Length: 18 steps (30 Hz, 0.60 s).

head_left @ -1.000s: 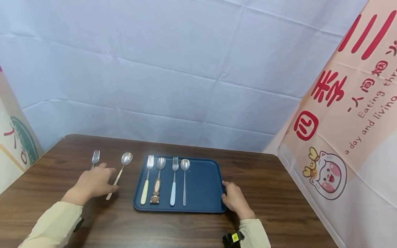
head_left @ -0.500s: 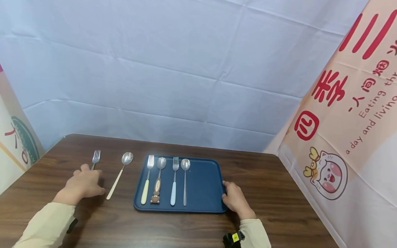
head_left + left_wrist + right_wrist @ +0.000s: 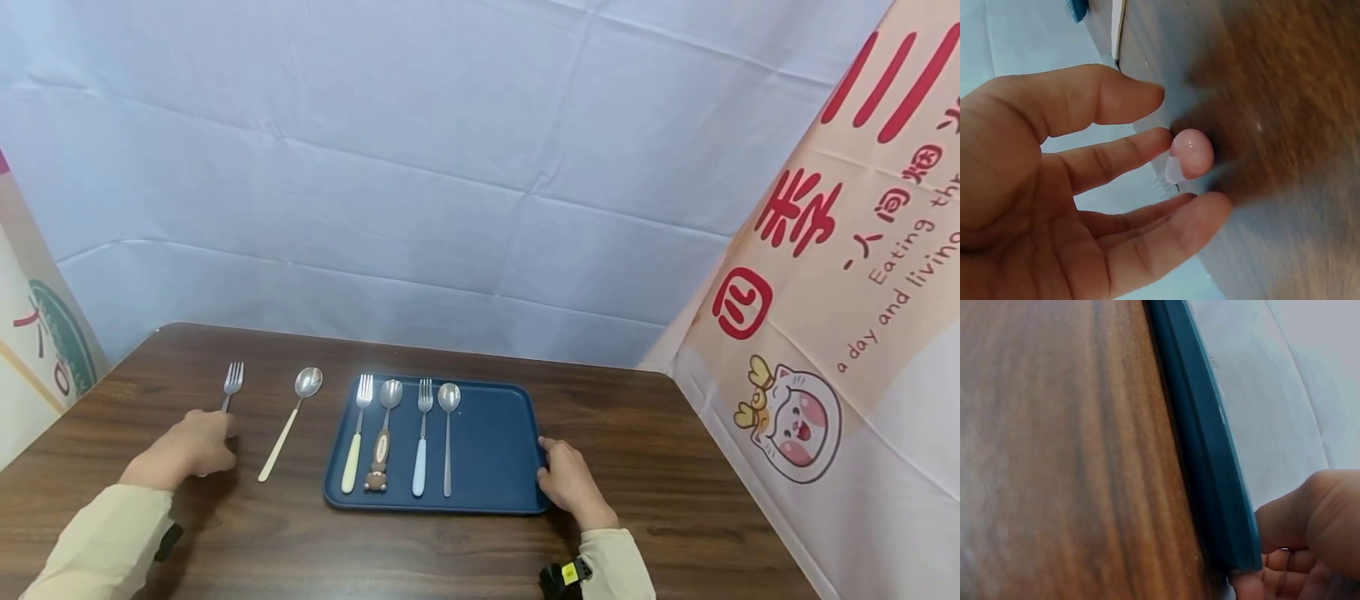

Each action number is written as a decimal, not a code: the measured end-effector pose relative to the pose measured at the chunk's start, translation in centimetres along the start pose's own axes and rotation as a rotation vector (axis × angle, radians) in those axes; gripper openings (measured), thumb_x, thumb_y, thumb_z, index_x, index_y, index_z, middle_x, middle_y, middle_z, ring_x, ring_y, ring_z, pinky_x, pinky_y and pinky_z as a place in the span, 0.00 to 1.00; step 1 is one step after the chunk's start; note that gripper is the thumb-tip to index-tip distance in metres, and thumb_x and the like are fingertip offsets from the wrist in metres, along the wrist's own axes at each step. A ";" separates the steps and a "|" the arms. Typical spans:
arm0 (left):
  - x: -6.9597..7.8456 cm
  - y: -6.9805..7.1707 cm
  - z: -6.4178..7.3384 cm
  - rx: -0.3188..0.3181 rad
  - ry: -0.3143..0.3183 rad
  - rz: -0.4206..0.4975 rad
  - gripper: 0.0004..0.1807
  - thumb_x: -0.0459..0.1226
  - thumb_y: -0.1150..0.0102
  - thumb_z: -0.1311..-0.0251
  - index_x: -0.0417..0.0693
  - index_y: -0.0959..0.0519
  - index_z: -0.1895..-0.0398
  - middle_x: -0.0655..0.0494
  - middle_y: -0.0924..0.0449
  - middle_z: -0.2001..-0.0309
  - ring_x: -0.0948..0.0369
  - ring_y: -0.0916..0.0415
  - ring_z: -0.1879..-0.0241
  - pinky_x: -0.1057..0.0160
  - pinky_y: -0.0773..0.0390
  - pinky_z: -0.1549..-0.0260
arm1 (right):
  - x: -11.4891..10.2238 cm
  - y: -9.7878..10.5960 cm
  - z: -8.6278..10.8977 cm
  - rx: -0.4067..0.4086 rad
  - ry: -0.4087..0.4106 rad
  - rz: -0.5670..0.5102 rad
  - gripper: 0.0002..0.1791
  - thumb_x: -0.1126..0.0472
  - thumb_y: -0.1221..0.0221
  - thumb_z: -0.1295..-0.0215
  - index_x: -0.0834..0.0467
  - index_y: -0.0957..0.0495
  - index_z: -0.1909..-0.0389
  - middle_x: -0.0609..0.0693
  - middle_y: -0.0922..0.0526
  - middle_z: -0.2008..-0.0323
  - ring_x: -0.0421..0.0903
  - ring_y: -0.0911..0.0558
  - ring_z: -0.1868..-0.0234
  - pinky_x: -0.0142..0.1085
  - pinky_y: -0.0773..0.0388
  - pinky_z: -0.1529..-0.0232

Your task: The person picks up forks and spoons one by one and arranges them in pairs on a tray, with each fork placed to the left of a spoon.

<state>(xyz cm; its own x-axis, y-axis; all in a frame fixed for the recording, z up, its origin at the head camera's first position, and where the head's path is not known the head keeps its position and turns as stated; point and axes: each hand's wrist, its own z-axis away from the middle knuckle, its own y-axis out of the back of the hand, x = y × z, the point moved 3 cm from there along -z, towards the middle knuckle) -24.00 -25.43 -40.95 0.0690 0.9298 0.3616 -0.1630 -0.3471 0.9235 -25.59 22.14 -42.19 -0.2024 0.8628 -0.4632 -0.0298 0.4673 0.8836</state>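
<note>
At the left of the table my left hand is low over a fork, whose tines show beyond the fingers. In the left wrist view the rounded pink end of the fork's handle appears between the thumb and the spread fingers, with a gap below the thumb. Most of the handle is hidden in the head view. My right hand grips the right edge of a dark blue tray, thumb at the rim and fingertips beneath. The right wrist view shows that tray edge close to the wood.
On the tray lie a yellow-handled fork, a spoon with a brown bear handle, a blue-handled fork and a plain metal spoon. A cream-handled spoon lies between the left hand and the tray. Behind hangs pale cloth.
My left hand has moved left and slightly toward the near side, away from the cream-handled spoon and down to the fork. The right hand and the tray have stayed put.
</note>
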 end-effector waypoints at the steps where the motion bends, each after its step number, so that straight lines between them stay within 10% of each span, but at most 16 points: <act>1: -0.1 -0.1 0.0 -0.006 0.001 0.024 0.18 0.26 0.46 0.61 0.27 0.26 0.61 0.47 0.30 0.78 0.56 0.32 0.82 0.59 0.31 0.82 | 0.0 0.0 0.0 0.000 0.000 -0.002 0.25 0.76 0.47 0.47 0.77 0.33 0.44 0.51 0.35 0.80 0.47 0.34 0.76 0.40 0.34 0.70; 18: -0.4 -0.1 -0.5 0.016 -0.015 0.010 0.08 0.19 0.53 0.60 0.37 0.31 0.78 0.50 0.32 0.85 0.62 0.33 0.91 0.66 0.35 0.90 | 0.0 0.1 0.1 0.003 0.004 -0.008 0.25 0.76 0.47 0.46 0.77 0.33 0.44 0.51 0.36 0.80 0.46 0.37 0.78 0.39 0.35 0.72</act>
<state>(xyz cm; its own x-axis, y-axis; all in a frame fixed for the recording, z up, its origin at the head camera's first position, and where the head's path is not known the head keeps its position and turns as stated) -24.47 -25.66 -41.25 0.0818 0.9244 0.3725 -0.1478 -0.3583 0.9218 -25.52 22.23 -42.14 -0.2062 0.8585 -0.4695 -0.0283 0.4744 0.8798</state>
